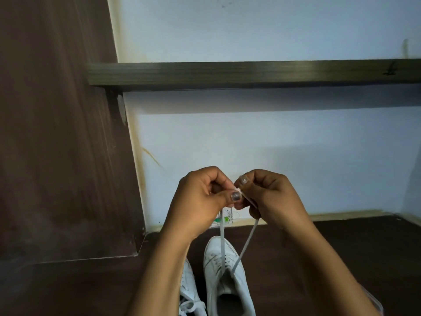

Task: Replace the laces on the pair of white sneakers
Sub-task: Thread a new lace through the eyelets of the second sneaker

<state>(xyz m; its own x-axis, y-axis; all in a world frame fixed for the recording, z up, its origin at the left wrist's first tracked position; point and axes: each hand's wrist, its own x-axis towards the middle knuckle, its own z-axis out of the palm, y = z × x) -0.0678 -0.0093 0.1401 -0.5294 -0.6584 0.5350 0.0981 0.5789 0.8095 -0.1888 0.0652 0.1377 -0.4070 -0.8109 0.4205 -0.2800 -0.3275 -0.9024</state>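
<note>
Pale blue wall (273,30) fills most of the view. Dark brown wood panel (57,133) runs down the left side. A dark wood shelf (250,73) crosses the wall horizontally and casts a shadow band beneath it. Dark wood counter (341,247) at the bottom, meeting the wall at a pale strip.

Both forearms (307,258) come up from the bottom edge and angle inward, so the hands meet near the centre, raised above the shoes.

White sneaker (224,277) stands on the counter between the forearms, toe toward the wall, opening toward the viewer. Second sneaker (189,290) is just beside it on the left, partly hidden by the left forearm, with loose lacing visible at its lower end.

Left hand (200,201): fingers curled, thumb laid across, thumbnail up. Its grip is a closed pinch on one end of the lace (245,245).

Right hand (271,197): fingers curled, thumb tip touching the left hand's fingertips. Its grip is closed on the other lace end.

Both lace strands run taut from the hands down to the upper eyelets of the white sneaker and draw together as they descend. Whether the ends are crossed inside the grip cannot be told.

Small colourful sticker (224,218) at the wall base, behind the strands.
</note>
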